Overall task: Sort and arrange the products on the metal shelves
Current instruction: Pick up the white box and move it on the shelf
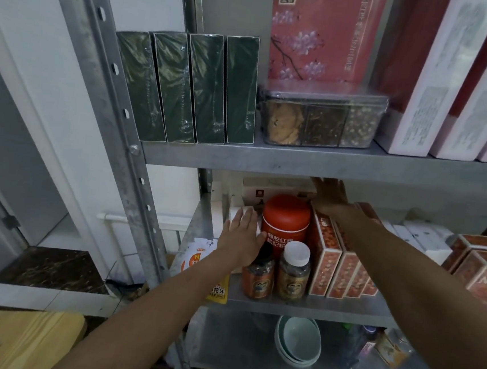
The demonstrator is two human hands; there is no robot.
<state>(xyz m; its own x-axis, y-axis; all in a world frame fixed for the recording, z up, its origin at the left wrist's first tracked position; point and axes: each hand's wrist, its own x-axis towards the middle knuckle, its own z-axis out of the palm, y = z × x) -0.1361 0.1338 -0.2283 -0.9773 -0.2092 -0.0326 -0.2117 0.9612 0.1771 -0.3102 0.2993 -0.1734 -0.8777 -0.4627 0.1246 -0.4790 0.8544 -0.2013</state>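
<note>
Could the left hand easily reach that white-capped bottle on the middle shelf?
Probably yes. The white-capped bottle stands at the front edge of the middle shelf with nothing before it, and the left hand rests open close by, beside the red canister.

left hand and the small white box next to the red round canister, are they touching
Touching. The head view shows the left hand lying flat, fingers straight, on the small white box beside the red round canister, with no gap visible.
</note>
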